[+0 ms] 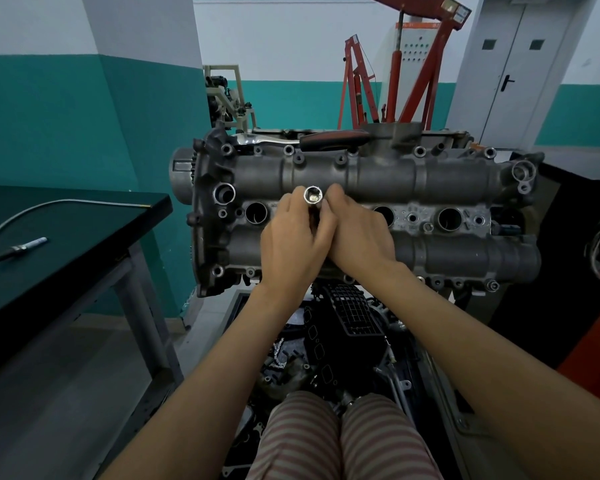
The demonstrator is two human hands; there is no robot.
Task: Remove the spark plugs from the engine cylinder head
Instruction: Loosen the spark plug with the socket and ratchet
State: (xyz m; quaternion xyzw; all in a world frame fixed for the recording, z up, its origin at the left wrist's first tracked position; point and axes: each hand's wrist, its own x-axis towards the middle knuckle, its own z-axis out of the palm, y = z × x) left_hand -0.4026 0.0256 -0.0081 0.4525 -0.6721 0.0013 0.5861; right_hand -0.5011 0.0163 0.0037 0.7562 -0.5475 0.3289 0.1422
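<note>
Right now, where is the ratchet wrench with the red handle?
The ratchet wrench lies on the far edge of the cylinder head, beyond both hands, left of the round filler neck.

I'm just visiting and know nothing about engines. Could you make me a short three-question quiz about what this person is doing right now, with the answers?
1. True or false: both hands are on the socket standing in the cylinder head.
2. Where does the ratchet wrench lie? A) on the green table B) along the far edge of the head C) in the right hand
3. Fill in: on the green table lie a bent metal tube and a ____.

Key: 1 true: left hand and right hand both hold it. 2 B. 3 a spark plug, it seems.
</note>
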